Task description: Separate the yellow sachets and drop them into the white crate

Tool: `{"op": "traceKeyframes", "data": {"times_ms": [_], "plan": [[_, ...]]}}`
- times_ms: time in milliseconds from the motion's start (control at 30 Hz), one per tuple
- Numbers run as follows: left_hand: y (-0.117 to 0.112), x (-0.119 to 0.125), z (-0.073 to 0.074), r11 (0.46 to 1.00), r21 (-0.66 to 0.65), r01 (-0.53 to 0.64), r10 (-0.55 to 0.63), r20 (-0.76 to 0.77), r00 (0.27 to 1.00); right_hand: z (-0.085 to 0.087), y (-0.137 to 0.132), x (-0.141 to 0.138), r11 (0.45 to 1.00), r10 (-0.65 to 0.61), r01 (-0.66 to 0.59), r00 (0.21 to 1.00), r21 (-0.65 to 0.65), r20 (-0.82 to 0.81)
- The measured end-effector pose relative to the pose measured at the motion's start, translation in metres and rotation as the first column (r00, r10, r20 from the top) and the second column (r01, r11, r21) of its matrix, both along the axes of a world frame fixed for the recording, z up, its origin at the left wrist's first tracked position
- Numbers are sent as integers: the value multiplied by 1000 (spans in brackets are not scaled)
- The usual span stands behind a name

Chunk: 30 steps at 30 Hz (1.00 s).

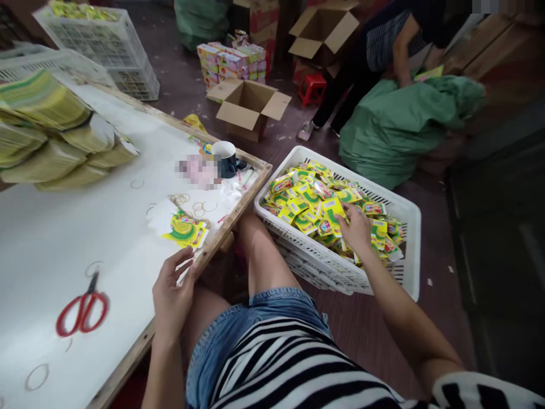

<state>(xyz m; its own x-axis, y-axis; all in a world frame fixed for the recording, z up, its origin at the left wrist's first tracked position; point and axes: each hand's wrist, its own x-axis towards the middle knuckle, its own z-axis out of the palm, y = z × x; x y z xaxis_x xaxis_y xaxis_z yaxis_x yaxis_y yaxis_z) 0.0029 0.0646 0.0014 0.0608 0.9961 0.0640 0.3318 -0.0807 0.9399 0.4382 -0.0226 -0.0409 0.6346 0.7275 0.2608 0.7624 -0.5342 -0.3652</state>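
Here's the right hand [356,228], grip pinching a yellow packet [332,213] atop the others in the white crate [413,250]! And at the edge of the desk [114,238], the left hand [171,291] curls loosely, grip unclosed.

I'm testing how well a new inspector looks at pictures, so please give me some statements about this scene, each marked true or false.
1. The right hand touches a yellow packet at the white basket. True.
2. The left hand is holding scissors. False: the scissors lie on the table, apart from the left hand.
3. The scissors have red handles. True.
4. The carton nearest the table is closed. False: that carton's flaps stand open.
5. A mug stands on the table. True.
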Motion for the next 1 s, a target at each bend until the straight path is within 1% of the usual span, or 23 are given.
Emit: {"op": "traceKeyframes", "data": {"times_ms": [100, 133, 167, 200, 233, 267, 300, 333, 367, 400, 433, 500, 600, 667, 733, 867, 933, 1000], "plan": [[2, -2, -5, 1000, -6, 7, -7, -24, 1000, 1, -8, 21, 987, -161, 162, 983, -8, 91], [3, -3, -7, 1000, -5, 7, -8, -36, 999, 2, -7, 24, 984, -176, 177, 978, 2, 108], [5, -3, -8, 1000, -1, 7, -7, -50, 999, 3, -4, 23, 986, -164, 164, 979, 12, 118], [6, -3, -9, 1000, 11, 3, -2, -65, 998, 4, 0, 18, 993, -120, 119, 984, 16, 129], [7, -2, -10, 1000, 25, -1, 3, -79, 997, 2, 7, 11, 999, -45, 44, 988, 7, 147], [9, -1, -9, 999, 41, -3, 7, -92, 996, 0, 16, 1, 998, 57, -55, 984, -16, 167], [10, 1, -7, 998, 56, -3, 8, -104, 995, -5, 26, -10, 982, 189, -181, 961, -58, 203], [11, 3, -5, 998, 68, 4, 5, -117, 993, -10, 36, -21, 947, 320, -300, 918, -118, 233], [12, 5, -3, 997, 81, 12, -1, -130, 991, -15, 46, -29, 909, 414, -379, 874, -176, 255], [12, 5, 0, 996, 91, 21, -8, -147, 989, -21, 54, -35, 877, 474, -421, 839, -232, 269], [12, 5, 2, 995, 98, 28, -11, -166, 986, -26, 62, -37, 860, 498, -428, 823, -279, 273], [11, 1, 4, 996, 92, 18, 1, -194, 981, -35, 71, -30, 866, 465, -368, 841, -338, 276], [9, -11, 0, 999, 39, -33, 40, -194, 980, -43, 68, -2, 903, 354, -240, 886, -356, 299], [10, -16, -6, 999, 8, -54, 54, -183, 982, -46, 56, 20, 922, 288, -171, 902, -347, 321], [12, -16, -11, 999, -3, -53, 51, -180, 982, -49, 41, 42, 928, 233, -109, 916, -356, 327], [17, -5, -15, 1000, 22, -15, 19, -165, 986, -55, 8, 79, 911, 89, 48, 947, -409, 308], [19, 2, -15, 999, 31, 9, -4, -157, 988, -57, -6, 92, 901, -3, 125, 959, -416, 282], [20, 5, -15, 999, 28, 23, -19, -161, 987, -59, -20, 97, 897, -66, 164, 968, -410, 242]]}}
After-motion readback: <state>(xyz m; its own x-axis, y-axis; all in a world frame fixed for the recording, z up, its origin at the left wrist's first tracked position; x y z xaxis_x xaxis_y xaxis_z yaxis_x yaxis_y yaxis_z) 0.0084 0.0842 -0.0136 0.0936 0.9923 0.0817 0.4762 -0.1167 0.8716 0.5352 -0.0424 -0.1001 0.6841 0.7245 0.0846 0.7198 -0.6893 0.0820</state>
